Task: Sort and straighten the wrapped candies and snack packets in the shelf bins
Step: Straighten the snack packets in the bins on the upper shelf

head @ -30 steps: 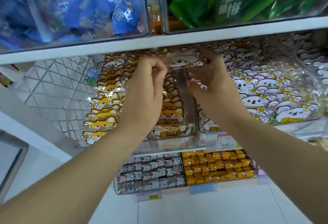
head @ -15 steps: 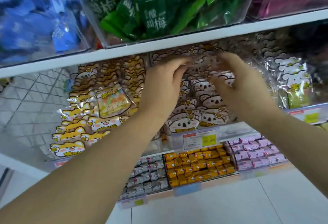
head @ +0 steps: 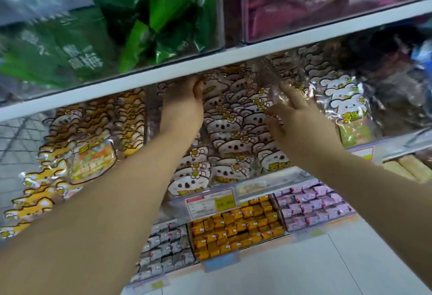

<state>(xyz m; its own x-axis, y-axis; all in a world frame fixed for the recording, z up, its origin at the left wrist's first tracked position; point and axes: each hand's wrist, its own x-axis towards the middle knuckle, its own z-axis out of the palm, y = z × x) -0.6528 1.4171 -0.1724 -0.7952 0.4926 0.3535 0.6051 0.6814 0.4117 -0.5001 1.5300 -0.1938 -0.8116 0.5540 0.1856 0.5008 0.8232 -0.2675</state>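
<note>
Centre-frame koala packets (head: 224, 128) look light, crinkly and slippery, best held by their top edges; the right hand (head: 304, 126) rests spread-fingered on them, while the left hand's (head: 182, 105) grip cannot be told.

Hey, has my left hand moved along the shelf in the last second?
Yes. The left hand has shifted right: it was in front of the orange dog packets, and now reaches among the koala packets.

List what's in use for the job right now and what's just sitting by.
In use: left hand, right hand, koala packets they touch.
Sitting by: green packets, pink packets, orange candies, purple candies, price tag.
</note>
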